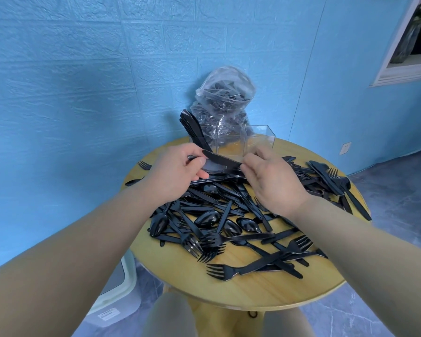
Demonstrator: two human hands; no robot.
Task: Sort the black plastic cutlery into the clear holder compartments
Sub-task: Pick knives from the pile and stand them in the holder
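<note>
Your left hand [174,172] curls its fingers round a flat bundle of black plastic knives [214,169], gripping it just in front of the clear holder [231,144]. One knife [220,159] lies on top of that bundle, its long axis running from upper left to lower right, the rounded end towards your left thumb and the other end meeting your right fingertips. Your right hand [272,177] pinches that end between thumb and forefinger, the remaining fingers loosely bent above the pile.

The holder is smooth, glassy plastic with square, straight-walled compartments set side by side. The left compartment has black knives [192,127] standing on end, leaning left, their rounded ends up above the rim. The right compartment [261,137] looks see-through down to the wood.

Behind the holder a crinkled clear plastic bag [225,98] bulges with more black cutlery. The round table [241,290] is pale, grained wood with a smooth edge. Across it spreads a glossy tangle of loose cutlery [229,222]: oval-bowled spoons, four-tined forks and slim knives pointing every way. One fork [144,164] and another small piece [133,182] lie apart near the left rim. The wall [83,81] is blue with a rough, brick-embossed texture; the floor [399,190] is grey marbled tile.
</note>
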